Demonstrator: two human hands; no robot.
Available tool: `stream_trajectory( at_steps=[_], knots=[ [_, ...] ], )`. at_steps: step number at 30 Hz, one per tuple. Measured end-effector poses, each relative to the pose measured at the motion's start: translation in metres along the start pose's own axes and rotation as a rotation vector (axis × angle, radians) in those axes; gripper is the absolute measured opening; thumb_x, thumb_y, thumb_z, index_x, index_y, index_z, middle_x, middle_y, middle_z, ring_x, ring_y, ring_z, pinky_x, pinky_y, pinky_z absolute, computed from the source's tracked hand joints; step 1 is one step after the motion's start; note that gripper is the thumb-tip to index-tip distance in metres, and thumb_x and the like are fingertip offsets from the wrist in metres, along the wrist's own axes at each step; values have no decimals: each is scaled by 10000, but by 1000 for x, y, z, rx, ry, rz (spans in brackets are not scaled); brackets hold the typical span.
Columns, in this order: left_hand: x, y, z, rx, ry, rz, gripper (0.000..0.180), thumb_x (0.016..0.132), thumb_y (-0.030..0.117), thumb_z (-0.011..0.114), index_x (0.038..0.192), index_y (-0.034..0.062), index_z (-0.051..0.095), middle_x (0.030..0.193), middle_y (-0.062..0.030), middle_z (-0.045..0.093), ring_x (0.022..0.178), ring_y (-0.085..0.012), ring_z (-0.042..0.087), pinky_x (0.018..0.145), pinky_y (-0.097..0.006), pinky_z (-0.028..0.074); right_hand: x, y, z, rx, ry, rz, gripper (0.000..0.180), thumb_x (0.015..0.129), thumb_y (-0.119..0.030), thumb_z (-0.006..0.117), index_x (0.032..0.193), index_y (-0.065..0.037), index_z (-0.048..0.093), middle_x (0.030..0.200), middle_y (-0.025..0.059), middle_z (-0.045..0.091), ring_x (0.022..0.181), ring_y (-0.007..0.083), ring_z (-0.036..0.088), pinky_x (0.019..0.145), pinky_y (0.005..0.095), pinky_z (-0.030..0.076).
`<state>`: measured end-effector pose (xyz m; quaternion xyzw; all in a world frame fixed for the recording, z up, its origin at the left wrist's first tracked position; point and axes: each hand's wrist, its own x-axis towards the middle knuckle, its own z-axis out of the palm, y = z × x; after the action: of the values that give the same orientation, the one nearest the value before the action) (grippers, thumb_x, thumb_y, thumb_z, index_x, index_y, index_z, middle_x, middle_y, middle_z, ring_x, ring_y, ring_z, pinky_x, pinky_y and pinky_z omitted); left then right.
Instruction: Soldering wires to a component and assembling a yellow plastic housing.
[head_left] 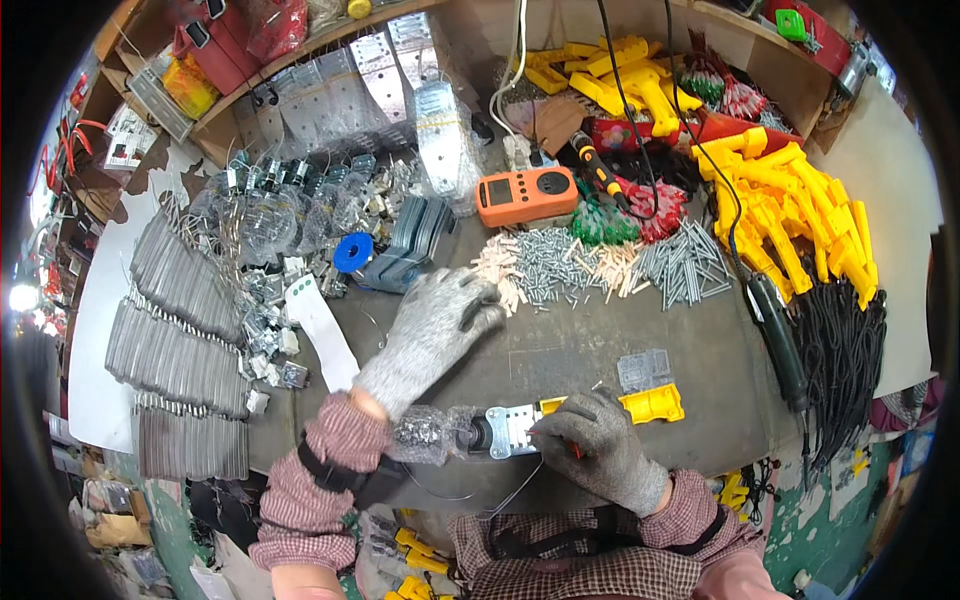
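Note:
My left hand (430,325), in a grey knit glove, reaches to the near edge of a pile of small beige pieces (503,262). Its fingers curl down, and whatever is between them is hidden. My right hand (603,445), gloved in darker grey, is closed over the middle of a yellow plastic handle (655,404) lying across the table. A thin red piece (570,444) shows at its fingers; I cannot tell its kind. Left of this hand lies a silver metal plate (512,431), joined to a dark round part and a clear-wrapped bundle (428,436).
Screws (685,265) lie beside the beige pieces. Behind sits an orange meter (525,195). Yellow handles (790,210), black cords (840,350) and a hanging dark-handled tool (775,335) are right. Grey metal strips (175,355) line the left. A small clear tray (645,370) lies nearby.

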<state>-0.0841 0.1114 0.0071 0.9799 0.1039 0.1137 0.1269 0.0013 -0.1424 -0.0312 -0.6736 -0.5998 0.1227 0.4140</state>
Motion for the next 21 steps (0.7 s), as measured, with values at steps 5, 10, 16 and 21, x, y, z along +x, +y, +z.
stream_trajectory(
  at_steps=[5,10,16,21],
  knots=[
    [18,-42,48,195,-64,95,235,889,218,705,1069,75,659,1111,-144,620,1076,-336,590,914,-458,476,-1,4,4,-11,78,-32,241,813,-142,784,1045,-147,719,927,53,665,844,279,652,759,427,484],
    [18,-12,11,-43,160,-58,175,867,68,674,1041,62,660,1022,-130,646,967,-280,641,871,-397,514,-2,3,4,24,87,-11,283,805,-134,780,1075,-138,696,965,61,665,868,292,653,772,439,489],
    [-60,58,-14,-1086,-49,-415,122,950,0,648,1066,12,685,1067,-65,681,968,-136,647,879,-291,527,-3,8,7,46,99,0,267,779,-156,799,1021,-121,691,974,79,666,868,299,656,764,442,498],
    [-88,69,-10,-1008,-118,-410,157,946,20,704,1100,-5,704,1082,-79,689,1011,-148,662,889,-293,559,-4,9,11,39,99,-11,257,778,-173,801,1003,-118,690,942,74,647,836,296,650,739,443,493]
  ],
)
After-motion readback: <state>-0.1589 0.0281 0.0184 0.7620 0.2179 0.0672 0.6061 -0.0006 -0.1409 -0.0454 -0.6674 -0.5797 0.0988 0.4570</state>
